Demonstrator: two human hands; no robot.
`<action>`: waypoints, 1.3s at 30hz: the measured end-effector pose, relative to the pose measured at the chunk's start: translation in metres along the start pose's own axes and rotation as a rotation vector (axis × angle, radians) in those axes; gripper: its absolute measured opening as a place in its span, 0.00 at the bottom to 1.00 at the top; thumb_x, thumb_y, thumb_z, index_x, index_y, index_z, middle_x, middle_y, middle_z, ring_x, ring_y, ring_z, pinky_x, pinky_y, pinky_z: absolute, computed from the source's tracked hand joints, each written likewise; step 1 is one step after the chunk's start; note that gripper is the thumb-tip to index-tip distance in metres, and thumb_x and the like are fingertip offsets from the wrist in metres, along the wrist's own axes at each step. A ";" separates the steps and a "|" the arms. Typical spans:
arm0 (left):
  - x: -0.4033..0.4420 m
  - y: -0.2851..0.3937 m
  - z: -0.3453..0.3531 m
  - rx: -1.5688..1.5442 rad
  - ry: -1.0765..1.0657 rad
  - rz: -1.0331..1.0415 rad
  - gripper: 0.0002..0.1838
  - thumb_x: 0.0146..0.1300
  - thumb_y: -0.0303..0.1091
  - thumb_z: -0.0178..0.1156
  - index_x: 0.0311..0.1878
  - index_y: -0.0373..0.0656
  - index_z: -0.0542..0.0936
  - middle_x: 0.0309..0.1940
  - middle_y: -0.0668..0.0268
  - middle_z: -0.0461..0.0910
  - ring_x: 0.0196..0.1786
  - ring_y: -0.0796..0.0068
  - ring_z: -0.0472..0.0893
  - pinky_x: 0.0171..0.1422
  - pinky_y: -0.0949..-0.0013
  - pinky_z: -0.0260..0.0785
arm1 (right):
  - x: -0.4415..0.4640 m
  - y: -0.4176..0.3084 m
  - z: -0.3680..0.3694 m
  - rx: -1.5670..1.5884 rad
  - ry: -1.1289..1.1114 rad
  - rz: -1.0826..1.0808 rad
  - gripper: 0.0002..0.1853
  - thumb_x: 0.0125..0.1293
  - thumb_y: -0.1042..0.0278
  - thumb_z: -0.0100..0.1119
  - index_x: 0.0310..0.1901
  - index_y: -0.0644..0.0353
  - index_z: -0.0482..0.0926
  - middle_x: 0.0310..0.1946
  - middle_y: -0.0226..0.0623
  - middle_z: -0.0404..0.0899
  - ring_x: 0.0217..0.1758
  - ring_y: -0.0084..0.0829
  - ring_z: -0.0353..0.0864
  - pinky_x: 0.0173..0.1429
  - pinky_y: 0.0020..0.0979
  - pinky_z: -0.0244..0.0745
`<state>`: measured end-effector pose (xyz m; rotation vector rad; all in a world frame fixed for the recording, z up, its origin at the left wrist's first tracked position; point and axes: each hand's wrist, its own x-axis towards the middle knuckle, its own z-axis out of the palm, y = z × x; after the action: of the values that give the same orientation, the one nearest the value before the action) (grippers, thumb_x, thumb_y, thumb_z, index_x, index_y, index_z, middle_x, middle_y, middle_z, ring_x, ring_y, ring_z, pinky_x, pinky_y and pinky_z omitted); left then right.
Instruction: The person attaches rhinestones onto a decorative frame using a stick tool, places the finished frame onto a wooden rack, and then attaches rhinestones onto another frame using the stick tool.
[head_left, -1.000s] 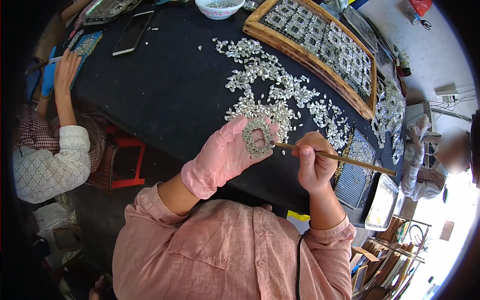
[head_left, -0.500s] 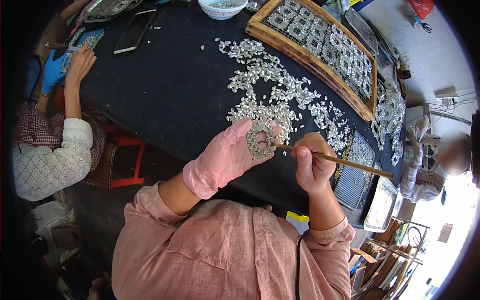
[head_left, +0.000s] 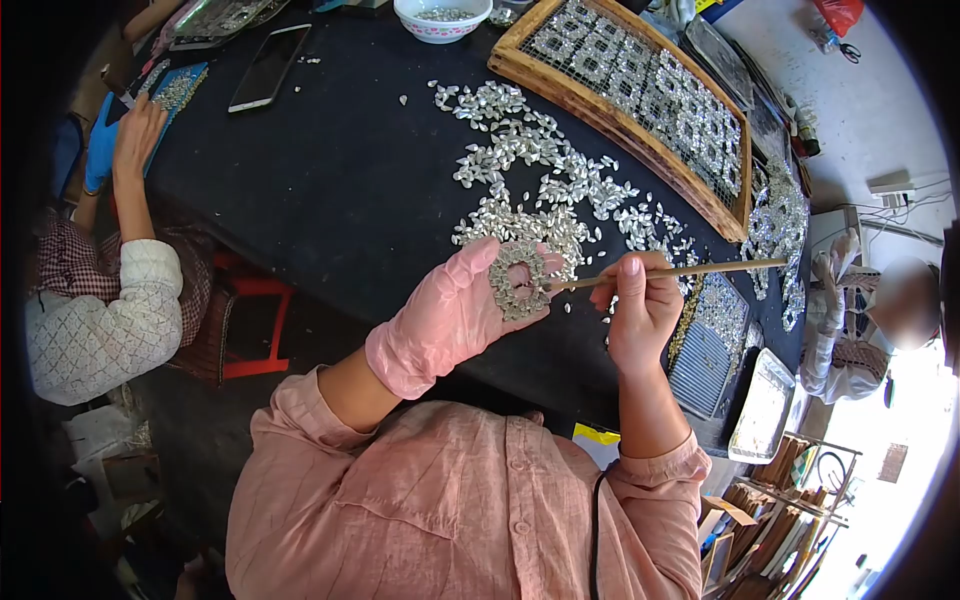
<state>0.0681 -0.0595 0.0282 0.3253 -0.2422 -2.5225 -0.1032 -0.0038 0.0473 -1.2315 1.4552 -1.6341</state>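
Observation:
My left hand (head_left: 438, 318), in a thin pink glove, holds a ring-shaped jewellery piece (head_left: 520, 252) set with small stones around an open centre. The piece faces up, lying across the gloved fingers. A slender wooden stick (head_left: 725, 266) is pinched in my bare right hand (head_left: 645, 315). Its tip is at the right edge of the piece; whether it touches is too small to tell. Just beyond the glove lie many loose silvery leaf-shaped stones (head_left: 520, 225) on the black table (head_left: 310, 190).
A wooden-framed mesh tray (head_left: 620, 125) of square stone-set pieces stands at upper right. Nearby are a ridged blue tray (head_left: 700, 375) and a white tray (head_left: 762, 410). A phone (head_left: 270, 68) and patterned bowl (head_left: 443, 25) lie farther back. At left, a blue-gloved co-worker (head_left: 105, 310) works.
The stick's far end has swung up from sloping down to nearly level, as my right hand turned and rose slightly. My left hand and the jewellery piece stay almost still. The co-worker's hands shifted.

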 end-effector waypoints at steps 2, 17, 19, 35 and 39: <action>0.000 0.000 -0.001 0.000 0.015 -0.006 0.26 0.66 0.46 0.41 0.57 0.33 0.65 0.57 0.50 0.66 0.59 0.58 0.68 0.62 0.56 0.62 | 0.001 0.000 -0.001 0.012 0.018 0.001 0.10 0.65 0.66 0.51 0.31 0.63 0.70 0.18 0.30 0.72 0.18 0.16 0.69 0.23 0.16 0.64; 0.001 0.000 -0.001 -0.081 -0.021 0.032 0.28 0.67 0.45 0.41 0.58 0.28 0.60 0.57 0.44 0.63 0.58 0.53 0.69 0.61 0.54 0.64 | -0.002 0.006 -0.003 -0.038 -0.135 -0.332 0.06 0.63 0.74 0.52 0.28 0.63 0.70 0.20 0.34 0.73 0.21 0.20 0.69 0.25 0.20 0.64; 0.001 0.001 -0.002 -0.085 -0.022 0.030 0.28 0.67 0.45 0.41 0.58 0.28 0.60 0.57 0.44 0.64 0.58 0.53 0.69 0.61 0.55 0.65 | -0.001 0.007 -0.003 -0.043 -0.145 -0.358 0.06 0.63 0.74 0.52 0.28 0.63 0.70 0.20 0.35 0.73 0.21 0.21 0.69 0.25 0.20 0.64; 0.000 -0.001 -0.002 -0.058 0.018 0.026 0.26 0.67 0.46 0.40 0.57 0.31 0.63 0.57 0.47 0.64 0.58 0.56 0.69 0.61 0.56 0.65 | -0.003 0.002 -0.002 -0.004 -0.045 -0.137 0.09 0.66 0.68 0.49 0.30 0.64 0.70 0.21 0.33 0.74 0.21 0.18 0.72 0.26 0.17 0.67; 0.000 -0.001 -0.001 -0.043 0.005 0.020 0.26 0.67 0.46 0.41 0.57 0.32 0.63 0.57 0.48 0.65 0.60 0.57 0.67 0.61 0.56 0.65 | -0.004 0.003 0.000 -0.021 -0.071 -0.162 0.08 0.65 0.69 0.51 0.30 0.65 0.70 0.21 0.33 0.74 0.21 0.18 0.72 0.26 0.17 0.67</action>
<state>0.0682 -0.0586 0.0266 0.3108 -0.1876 -2.5033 -0.1021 -0.0009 0.0439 -1.4374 1.3625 -1.6653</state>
